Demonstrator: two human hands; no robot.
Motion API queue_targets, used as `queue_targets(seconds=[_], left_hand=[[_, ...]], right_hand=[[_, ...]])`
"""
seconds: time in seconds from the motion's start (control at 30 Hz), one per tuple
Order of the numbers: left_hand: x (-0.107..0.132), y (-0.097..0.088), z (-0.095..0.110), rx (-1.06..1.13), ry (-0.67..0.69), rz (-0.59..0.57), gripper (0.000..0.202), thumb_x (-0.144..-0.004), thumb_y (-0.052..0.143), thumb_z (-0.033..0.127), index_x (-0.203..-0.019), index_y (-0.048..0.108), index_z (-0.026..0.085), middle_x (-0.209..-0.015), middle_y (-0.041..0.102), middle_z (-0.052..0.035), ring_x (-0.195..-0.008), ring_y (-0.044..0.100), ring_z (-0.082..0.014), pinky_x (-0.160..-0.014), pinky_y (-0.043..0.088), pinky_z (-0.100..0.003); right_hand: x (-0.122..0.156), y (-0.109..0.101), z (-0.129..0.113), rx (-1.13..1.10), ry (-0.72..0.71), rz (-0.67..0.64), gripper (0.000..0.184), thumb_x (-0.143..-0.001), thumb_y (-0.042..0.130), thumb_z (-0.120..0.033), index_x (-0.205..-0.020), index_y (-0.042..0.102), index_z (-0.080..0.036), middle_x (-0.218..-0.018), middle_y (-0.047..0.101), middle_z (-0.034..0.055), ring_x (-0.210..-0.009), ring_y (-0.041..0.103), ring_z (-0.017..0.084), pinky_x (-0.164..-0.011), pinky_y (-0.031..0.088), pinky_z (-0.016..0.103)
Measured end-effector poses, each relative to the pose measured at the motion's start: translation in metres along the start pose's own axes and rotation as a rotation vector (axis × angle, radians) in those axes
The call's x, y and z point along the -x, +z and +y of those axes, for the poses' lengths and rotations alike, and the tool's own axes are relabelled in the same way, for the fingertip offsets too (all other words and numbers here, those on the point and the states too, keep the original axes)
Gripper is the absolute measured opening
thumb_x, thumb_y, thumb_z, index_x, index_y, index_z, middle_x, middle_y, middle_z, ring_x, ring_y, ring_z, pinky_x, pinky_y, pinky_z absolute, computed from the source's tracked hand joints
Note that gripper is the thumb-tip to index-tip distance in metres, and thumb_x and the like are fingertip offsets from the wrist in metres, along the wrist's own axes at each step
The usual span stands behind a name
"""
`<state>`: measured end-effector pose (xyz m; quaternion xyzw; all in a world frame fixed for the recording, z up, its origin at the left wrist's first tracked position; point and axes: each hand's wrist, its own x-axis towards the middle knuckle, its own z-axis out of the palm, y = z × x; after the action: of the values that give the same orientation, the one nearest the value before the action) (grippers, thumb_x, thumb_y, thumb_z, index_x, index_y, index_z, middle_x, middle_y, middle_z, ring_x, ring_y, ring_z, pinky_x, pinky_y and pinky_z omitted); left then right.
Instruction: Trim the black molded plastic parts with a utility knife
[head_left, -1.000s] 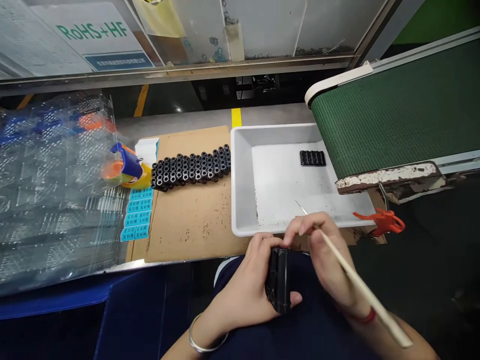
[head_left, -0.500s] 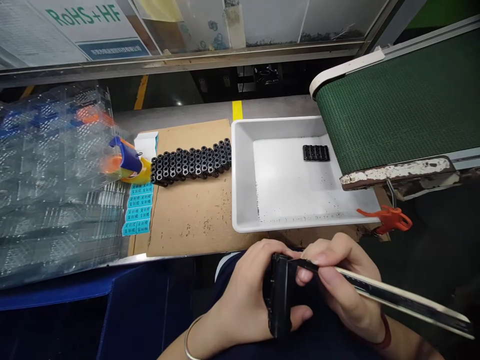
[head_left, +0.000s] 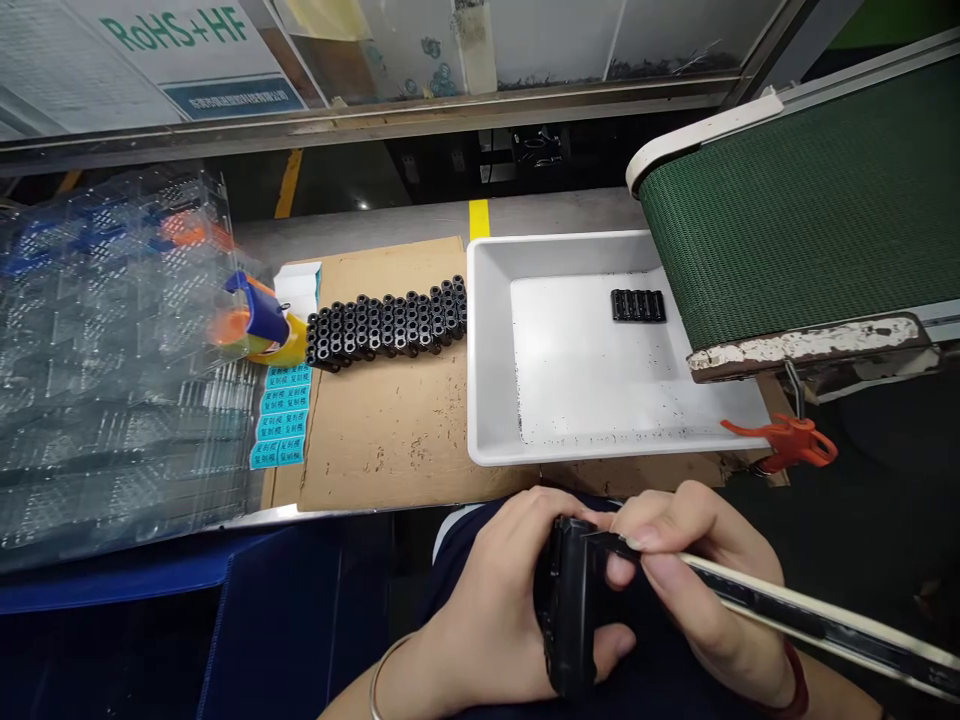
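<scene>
Over my lap, my left hand (head_left: pixel 487 600) is closed round a black plastic part (head_left: pixel 570 610), held upright. My right hand (head_left: pixel 690 580) pinches a long thin stick (head_left: pixel 810 620) whose tip rests on the top edge of that black part. The stick runs off to the lower right. A white tray (head_left: pixel 491 350) lies on the bench just beyond my hands, with one small black ribbed piece (head_left: pixel 637 305) in it. A row of several black ring-shaped parts (head_left: pixel 386 325) lies on the cardboard sheet (head_left: pixel 390 430) left of the tray.
A green conveyor belt (head_left: pixel 795 220) slopes over the tray's right side, with an orange clip (head_left: pixel 787 440) below its end. Clear plastic blister trays (head_left: pixel 105 360) are stacked at left, beside a blue and yellow tape dispenser (head_left: pixel 262 325) and blue labels (head_left: pixel 281 425).
My right hand turned the stick from pointing up and away to lying nearly level, its tip now on the black part. My hands have sunk slightly lower in the picture.
</scene>
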<state>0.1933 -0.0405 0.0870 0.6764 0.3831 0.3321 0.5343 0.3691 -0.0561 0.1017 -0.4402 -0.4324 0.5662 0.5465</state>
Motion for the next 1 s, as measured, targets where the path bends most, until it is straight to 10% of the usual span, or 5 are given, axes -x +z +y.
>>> queue_targets(seconds=[0.67, 0.8, 1.0], left_hand=[[-0.003, 0.0, -0.001, -0.003, -0.091, -0.002, 0.05, -0.068, 0.085, 0.026, -0.109, 0.056, 0.027, -0.099, 0.07, -0.0003, -0.087, 0.068, -0.0203, -0.079, 0.055, -0.034], [0.0, -0.001, -0.013, -0.039, -0.063, 0.103, 0.063, -0.066, 0.09, 0.047, -0.119, 0.061, 0.031, -0.115, 0.062, -0.0049, -0.109, 0.061, -0.0279, -0.098, 0.052, -0.045], [0.01, 0.002, -0.038, 0.854, -0.289, 0.283, 0.067, -0.073, 0.07, 0.077, -0.129, 0.057, 0.044, -0.135, 0.058, -0.0006, -0.12, 0.06, -0.0269, -0.103, 0.054, -0.045]], right_hand=[[-0.002, -0.001, 0.006, -0.139, 0.087, -0.127, 0.008, -0.096, 0.066, -0.031, -0.091, 0.071, -0.032, -0.067, 0.07, -0.0032, -0.06, 0.065, 0.014, -0.072, 0.059, 0.035], [-0.007, -0.004, 0.006, -0.249, 0.147, -0.149, 0.007, -0.095, 0.068, -0.034, -0.09, 0.072, -0.031, -0.065, 0.07, -0.0051, -0.058, 0.063, 0.013, -0.091, 0.058, 0.041], [-0.023, 0.002, 0.007, -0.324, 0.026, 0.113, 0.006, -0.09, 0.074, -0.034, -0.084, 0.073, -0.031, -0.063, 0.068, -0.0062, -0.059, 0.063, 0.012, -0.109, 0.053, 0.047]])
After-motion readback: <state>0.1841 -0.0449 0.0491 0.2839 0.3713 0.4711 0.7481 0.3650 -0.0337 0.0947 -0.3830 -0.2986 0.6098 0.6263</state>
